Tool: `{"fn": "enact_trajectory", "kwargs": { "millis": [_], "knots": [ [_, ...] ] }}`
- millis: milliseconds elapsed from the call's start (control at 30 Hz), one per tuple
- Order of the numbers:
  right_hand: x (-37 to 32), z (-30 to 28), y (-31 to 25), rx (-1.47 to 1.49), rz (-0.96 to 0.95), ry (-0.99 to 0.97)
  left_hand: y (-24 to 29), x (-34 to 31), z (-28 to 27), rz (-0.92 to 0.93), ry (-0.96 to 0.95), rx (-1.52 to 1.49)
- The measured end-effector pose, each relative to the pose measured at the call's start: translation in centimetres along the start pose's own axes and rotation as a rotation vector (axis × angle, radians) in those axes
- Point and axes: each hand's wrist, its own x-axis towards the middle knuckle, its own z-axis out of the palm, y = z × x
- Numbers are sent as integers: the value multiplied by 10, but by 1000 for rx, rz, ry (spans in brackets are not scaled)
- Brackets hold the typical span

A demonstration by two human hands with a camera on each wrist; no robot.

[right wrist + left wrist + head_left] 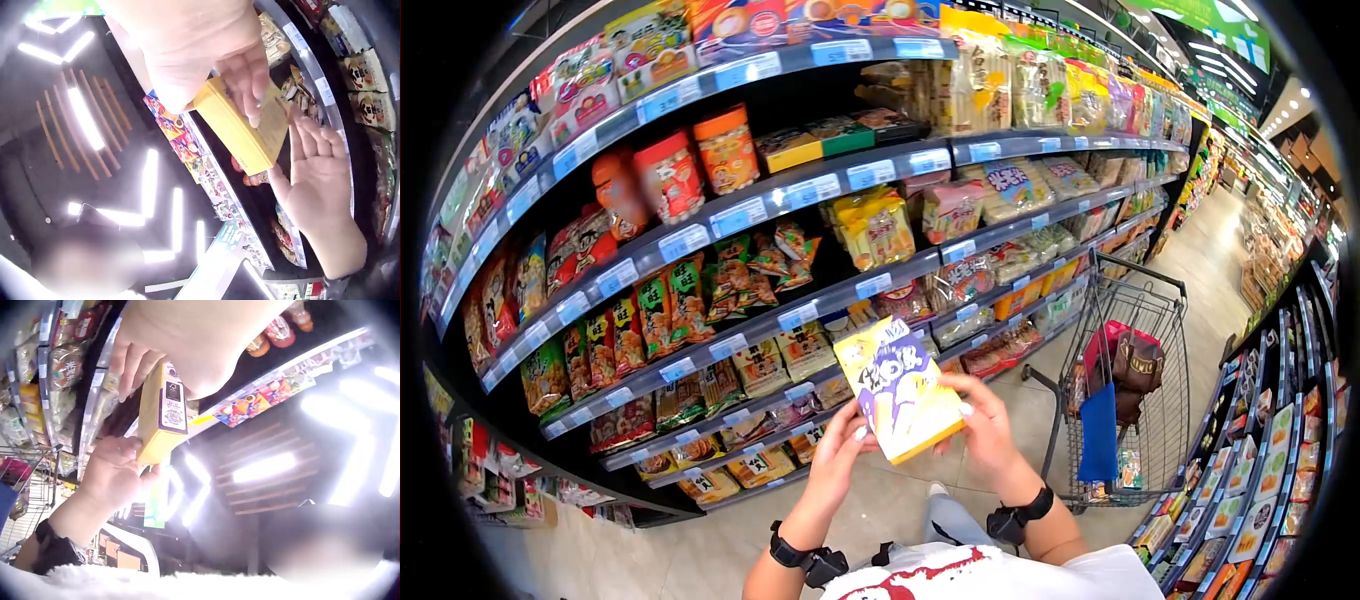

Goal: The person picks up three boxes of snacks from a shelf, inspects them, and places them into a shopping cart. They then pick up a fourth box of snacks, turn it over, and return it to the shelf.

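Note:
A yellow, white and purple box [897, 390] is held up between two hands in front of the shelves. The left hand [838, 452] holds its lower left edge, thumb near the front face. At its right edge the right hand [983, 425] grips the box, thumb on the front and fingers partly behind. In the left wrist view the box's side [164, 412] shows a printed label, with the right hand [115, 472] at its lower end. The right wrist view shows the box's yellow side [234, 128] and the left hand [315, 181] with fingers extended against its edge.
Curved shelves [800, 190] of packaged snacks fill the left and middle. A shopping cart [1135, 375] with a brown bag [1138, 362] and a blue item [1098, 435] stands at the right. Another product shelf [1255, 480] lies at the far right, and an aisle floor [1205, 235] runs beyond the cart.

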Motion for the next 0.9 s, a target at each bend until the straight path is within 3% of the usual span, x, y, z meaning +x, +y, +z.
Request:
{"fn": "enact_trajectory", "kwargs": {
  "millis": [100,267,433,533,733,900],
  "knots": [
    [28,13,-4,-20,-77,-61,33,6,-6,137,-4,147],
    [83,31,-18,-4,-130,-48,78,34,-13,427,-87,756],
    [158,30,-36,-84,-221,-75,112,95,-17,585,-46,1030],
    [208,29,-44,-87,-297,-120,132,138,-22,772,39,1287],
    [298,19,-47,-3,-384,-284,157,209,-37,931,207,1425],
    [339,27,-49,-37,-332,-298,172,246,-51,1022,343,1489]
  ]
}}
